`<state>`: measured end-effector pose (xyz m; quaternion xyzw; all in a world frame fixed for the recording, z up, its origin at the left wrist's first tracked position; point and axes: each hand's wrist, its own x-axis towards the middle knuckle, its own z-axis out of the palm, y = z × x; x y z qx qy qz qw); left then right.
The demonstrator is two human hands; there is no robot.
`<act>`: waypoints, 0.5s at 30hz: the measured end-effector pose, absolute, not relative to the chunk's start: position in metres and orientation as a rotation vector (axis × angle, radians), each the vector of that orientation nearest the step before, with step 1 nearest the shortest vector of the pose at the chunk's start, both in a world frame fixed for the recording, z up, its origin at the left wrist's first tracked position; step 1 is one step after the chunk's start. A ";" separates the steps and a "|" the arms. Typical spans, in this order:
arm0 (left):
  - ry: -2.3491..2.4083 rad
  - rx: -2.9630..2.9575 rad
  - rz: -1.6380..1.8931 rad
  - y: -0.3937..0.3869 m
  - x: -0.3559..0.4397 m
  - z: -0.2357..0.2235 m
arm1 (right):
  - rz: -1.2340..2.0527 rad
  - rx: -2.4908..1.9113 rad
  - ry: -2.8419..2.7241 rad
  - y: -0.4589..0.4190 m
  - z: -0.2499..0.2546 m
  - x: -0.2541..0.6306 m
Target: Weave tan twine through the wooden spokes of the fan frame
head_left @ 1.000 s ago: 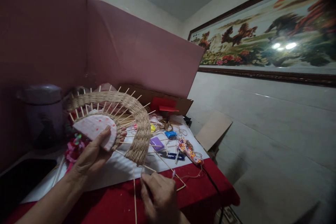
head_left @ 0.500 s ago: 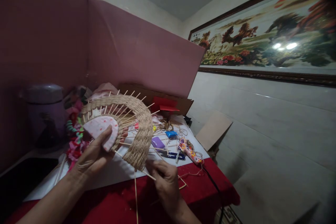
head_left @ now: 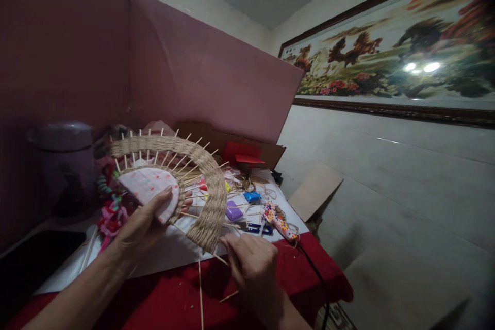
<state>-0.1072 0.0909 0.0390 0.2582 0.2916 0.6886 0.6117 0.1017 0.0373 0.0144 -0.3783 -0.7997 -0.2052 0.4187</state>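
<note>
A half-round woven fan (head_left: 216,185) stands tilted before me, with thin sticks radiating through a tan cord band. At its centre is a white half-disc (head_left: 149,185) with red dots. My left hand (head_left: 149,219) grips this centre, thumb on the front and fingers behind. Beside the band's lower right end, my right hand (head_left: 249,258) is closed in a pinch, apparently on the weaving cord (head_left: 229,296), whose pale strand shows below it. The fingertips are partly hidden. Another strand (head_left: 200,289) hangs from the band's lower edge.
Purple packet (head_left: 234,210), blue packet (head_left: 252,197) and a flowered glue gun (head_left: 279,223) lie on the white-covered table. Its black cable (head_left: 313,263) runs over the red cloth (head_left: 325,273). Left are a lidded container (head_left: 67,175), pink-red craft pieces (head_left: 112,216) and a dark flat panel (head_left: 38,258).
The fan has tilted slightly, its left end showing more fully. My right hand has turned and shifted a little right, and the strand under it has moved left.
</note>
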 end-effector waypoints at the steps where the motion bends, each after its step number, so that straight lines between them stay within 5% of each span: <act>1: 0.673 0.599 1.586 0.091 -0.108 0.038 | -0.510 -0.950 -2.016 0.039 0.016 0.101; 15: 0.716 0.587 1.555 0.090 -0.108 0.039 | -0.287 -1.024 -2.010 0.046 0.036 0.108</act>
